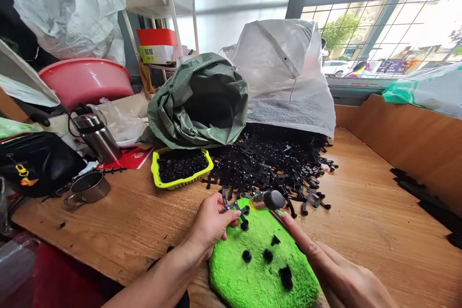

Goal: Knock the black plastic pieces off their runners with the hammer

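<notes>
My left hand pinches a black jointed plastic piece over the far edge of a fuzzy green pad. Fingers of my right hand are closed around a small hammer, index finger stretched along the handle. The hammer head, dark at one end and yellowish at the other, hovers just right of the jointed piece. Whether it touches the piece I cannot tell. Several small black round caps lie scattered on the pad.
Behind the pad spreads a heap of black jointed parts, spilling from a white sack. A yellow basket of small black pieces stands before a green woven sack. Left are a metal mug and a steel flask.
</notes>
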`<state>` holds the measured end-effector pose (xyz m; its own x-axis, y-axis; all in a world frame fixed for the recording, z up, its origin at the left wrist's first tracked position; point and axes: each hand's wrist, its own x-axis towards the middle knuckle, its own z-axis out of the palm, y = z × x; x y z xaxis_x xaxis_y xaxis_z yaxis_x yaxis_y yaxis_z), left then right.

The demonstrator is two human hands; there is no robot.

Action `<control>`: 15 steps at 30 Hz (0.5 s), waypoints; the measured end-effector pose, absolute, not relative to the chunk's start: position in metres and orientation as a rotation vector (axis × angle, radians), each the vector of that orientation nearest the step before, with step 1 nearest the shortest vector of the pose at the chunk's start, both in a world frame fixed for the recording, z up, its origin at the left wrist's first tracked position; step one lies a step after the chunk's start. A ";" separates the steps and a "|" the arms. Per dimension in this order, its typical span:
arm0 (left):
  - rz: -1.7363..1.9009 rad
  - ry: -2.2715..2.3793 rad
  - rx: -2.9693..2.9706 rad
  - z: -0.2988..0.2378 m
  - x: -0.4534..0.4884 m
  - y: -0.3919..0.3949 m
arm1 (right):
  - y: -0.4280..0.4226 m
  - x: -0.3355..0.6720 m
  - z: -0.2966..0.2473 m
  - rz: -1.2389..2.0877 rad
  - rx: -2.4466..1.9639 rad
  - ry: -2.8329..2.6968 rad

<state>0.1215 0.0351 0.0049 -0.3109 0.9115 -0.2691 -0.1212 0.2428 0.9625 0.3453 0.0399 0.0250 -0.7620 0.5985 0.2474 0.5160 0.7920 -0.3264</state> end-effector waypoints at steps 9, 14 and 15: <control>1.424 1.411 0.774 0.011 0.112 0.020 | 0.038 0.361 0.031 0.327 -0.898 -2.496; 1.259 1.418 0.971 0.012 0.099 -0.009 | 0.039 0.388 0.034 0.422 -1.022 -2.441; 1.190 1.450 1.017 0.010 0.099 -0.016 | 0.038 0.390 0.033 0.462 -1.027 -2.468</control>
